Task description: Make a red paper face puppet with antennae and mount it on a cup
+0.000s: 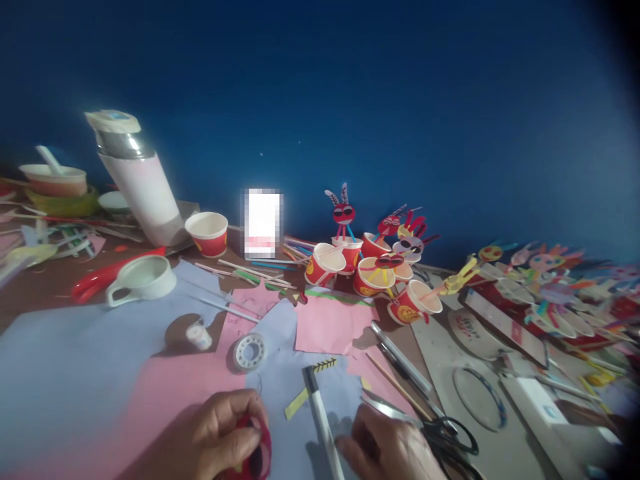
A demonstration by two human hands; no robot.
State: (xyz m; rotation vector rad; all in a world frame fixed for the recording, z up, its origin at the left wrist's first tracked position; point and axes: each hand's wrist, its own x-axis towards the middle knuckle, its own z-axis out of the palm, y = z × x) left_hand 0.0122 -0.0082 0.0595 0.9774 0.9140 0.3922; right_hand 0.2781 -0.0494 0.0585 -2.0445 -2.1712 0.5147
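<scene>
My left hand [220, 437] pinches a small red paper piece [260, 450] with dark spots, low in the middle of the view. To its right, my right hand [387, 443] is curled, its fingertips beside a white marker with a dark tip [323, 417]; what those fingers hold, if anything, I cannot make out. Black-handled scissors [447, 433] lie partly behind that hand. Beyond the marker's tip is a small yellow strip with black marks [324, 365], and a plain yellow strip [297, 404] sits to its left. A white tape roll [250, 352] rests on the blue and pink paper.
Red paper cups [415, 303] with paper figures stand along the blue wall. A white flask [143, 190], a lone red cup [207, 235] and a pale green mug [145, 280] are at the left. Pens [403, 357], a phone [507, 327] and a bracelet [480, 399] lie at the right.
</scene>
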